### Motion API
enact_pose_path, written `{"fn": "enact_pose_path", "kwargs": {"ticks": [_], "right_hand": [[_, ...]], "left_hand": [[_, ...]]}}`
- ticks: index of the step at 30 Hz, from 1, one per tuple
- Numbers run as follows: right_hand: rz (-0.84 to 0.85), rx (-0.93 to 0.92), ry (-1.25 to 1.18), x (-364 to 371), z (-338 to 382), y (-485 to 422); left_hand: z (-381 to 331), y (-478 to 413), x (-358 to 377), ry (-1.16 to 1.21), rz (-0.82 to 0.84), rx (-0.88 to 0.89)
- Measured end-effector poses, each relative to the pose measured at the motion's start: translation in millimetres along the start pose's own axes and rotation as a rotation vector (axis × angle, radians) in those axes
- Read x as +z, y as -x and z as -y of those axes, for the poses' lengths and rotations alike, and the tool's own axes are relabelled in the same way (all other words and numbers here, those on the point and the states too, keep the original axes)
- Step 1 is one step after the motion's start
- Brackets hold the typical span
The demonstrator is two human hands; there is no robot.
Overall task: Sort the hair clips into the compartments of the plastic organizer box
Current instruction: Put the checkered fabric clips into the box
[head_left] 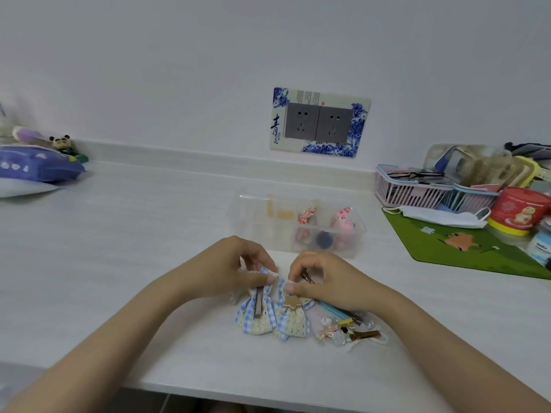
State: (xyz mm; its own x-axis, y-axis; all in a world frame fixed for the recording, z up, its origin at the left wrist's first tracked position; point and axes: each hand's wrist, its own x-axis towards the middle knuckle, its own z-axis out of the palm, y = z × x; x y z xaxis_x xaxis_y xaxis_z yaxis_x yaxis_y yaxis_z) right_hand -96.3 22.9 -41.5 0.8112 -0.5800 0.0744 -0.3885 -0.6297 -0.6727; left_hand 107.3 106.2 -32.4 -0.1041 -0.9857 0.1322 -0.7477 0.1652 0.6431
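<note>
Two blue-checked lace bow hair clips lie on the white table in front of me. My left hand [238, 265] pinches the top of the left bow clip [256, 315], whose metal clip side faces up. My right hand [320, 278] grips the top of the right bow clip [290, 318], which shows a tan flower. A pile of small clips [346, 326] lies just right of them, partly under my right wrist. The clear plastic organizer box [259, 222] stands behind my hands, with pink, red and dark clips in its right compartments.
A green mat [447, 248] with a face mask [441, 217] and a red tub [520, 210] lies at the right, behind it pink baskets [411, 189]. A purple pouch [35, 166] and panda figure sit far left. A wall socket [317, 122] is above the box.
</note>
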Motion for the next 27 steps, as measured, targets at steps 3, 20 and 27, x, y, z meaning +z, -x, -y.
{"fn": "enact_pose_path", "kwargs": {"ticks": [3, 20, 27], "right_hand": [[-0.055, 0.037, -0.158, -5, 0, -1], [-0.598, 0.005, -0.270, -71, 8, -86], [-0.490, 0.104, -0.016, -59, -6, -114]], "left_hand": [[-2, -2, -4, 0.153, -0.015, 0.036], [15, -43, -14, 0.068, -0.276, 0.094], [24, -41, -9, 0.068, -0.315, 0.118]]}}
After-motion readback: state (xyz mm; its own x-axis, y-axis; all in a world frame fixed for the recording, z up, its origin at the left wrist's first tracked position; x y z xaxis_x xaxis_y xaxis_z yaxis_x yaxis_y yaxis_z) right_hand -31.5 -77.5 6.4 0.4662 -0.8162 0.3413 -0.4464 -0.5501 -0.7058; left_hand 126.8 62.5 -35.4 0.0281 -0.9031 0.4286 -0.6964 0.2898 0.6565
